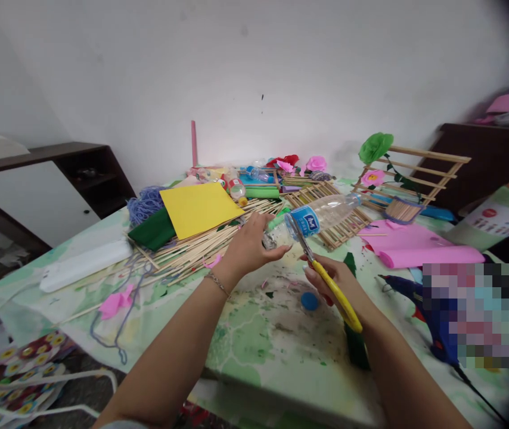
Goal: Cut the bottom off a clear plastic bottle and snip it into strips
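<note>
A clear plastic bottle [332, 208] with a blue label [307, 221] lies sideways above the table, its neck pointing right. My left hand [254, 241] is wrapped round its base end. In my right hand [332, 277] are scissors with yellow handles [337, 298], their blades against the bottle beside the label's left edge. My right fingers are closed round the scissors, partly hidden by the handles. Below the bottle, a blue cap [309, 301] rests on the stained cloth. Dark green paper [355, 345] lies under my right forearm.
Thin sticks [192, 253], yellow paper [201, 208] and blue yarn [149, 205] lie left. Behind the bottle are a stick lattice [321, 235] and paper flowers [316, 164]. To the right are pink paper [428, 244], a small stick fence [433, 168] and a blue glue gun [435, 316].
</note>
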A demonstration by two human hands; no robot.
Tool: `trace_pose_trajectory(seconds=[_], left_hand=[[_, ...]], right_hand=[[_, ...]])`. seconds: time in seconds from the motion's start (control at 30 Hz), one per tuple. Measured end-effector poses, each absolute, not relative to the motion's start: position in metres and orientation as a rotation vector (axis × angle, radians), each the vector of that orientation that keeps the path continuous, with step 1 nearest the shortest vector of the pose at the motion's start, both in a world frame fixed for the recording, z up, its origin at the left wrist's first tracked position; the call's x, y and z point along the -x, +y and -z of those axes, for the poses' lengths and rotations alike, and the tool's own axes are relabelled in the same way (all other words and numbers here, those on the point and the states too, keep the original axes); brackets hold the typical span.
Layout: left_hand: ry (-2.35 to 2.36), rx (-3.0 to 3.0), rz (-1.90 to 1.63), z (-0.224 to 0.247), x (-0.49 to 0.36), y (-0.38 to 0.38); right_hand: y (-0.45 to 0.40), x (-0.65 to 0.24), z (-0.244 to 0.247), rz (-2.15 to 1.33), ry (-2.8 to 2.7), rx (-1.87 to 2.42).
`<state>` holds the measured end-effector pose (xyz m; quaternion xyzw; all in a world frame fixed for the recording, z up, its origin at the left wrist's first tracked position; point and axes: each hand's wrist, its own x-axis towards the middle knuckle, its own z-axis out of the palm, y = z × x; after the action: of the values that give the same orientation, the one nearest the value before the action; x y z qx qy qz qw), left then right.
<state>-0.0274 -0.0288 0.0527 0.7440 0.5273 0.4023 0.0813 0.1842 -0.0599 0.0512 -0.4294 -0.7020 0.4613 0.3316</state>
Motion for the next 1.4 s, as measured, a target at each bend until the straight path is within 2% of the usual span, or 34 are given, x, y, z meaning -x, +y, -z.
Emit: trace_pose_trajectory(seconds=[0.33,1.4], left_hand=[[1.642,-2.414,-1.337,-0.048,0.02,-0.03],[1.702,-2.571,-1.366,-0.046,0.026,-0.024]], right_hand=[[-0.055,-0.185,-0.049,-1.169,-1.815,1.168],[-0.06,-0.187,-0.056,-1.263,-1.709,1.243]])
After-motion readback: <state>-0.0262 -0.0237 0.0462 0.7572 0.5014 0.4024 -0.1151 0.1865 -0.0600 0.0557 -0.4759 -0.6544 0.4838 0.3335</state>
